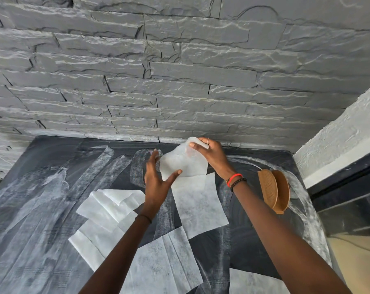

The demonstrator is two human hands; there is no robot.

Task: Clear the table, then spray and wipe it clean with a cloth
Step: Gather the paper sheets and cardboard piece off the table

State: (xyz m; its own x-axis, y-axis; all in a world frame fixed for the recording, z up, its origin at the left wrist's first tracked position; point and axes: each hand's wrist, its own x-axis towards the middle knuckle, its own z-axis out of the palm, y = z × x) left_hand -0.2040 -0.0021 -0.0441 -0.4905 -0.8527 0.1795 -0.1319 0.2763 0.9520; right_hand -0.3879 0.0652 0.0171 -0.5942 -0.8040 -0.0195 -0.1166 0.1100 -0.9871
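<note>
The clearing stage is only partly done, as I judge it. The right hand [211, 153] pinches the top edge of a thin white sheet [182, 164] between thumb and curled fingers, lifting it off the dark table [254, 251]. The left hand [156, 181] is spread wide with its fingers nearly straight. Its thumb tip touches the sheet's lower edge and the other fingertips sit just left of the sheet, so it steadies rather than grips.

Directly below the left thumb, a flat sheet [199, 204] lies on the table. A folded pile of sheets [114, 209] lies below and left of the left fingers, beside that wrist. A larger sheet [165, 262] lies between the forearms, nearer the person, and another sheet [254, 281] shows under the right forearm. A brown perforated napkin holder [274, 190] stands to the right of the right wrist.

All of these are left to remove. White streaks cover the tabletop, so wiping appears to remain. No spray bottle or cloth is in view.
</note>
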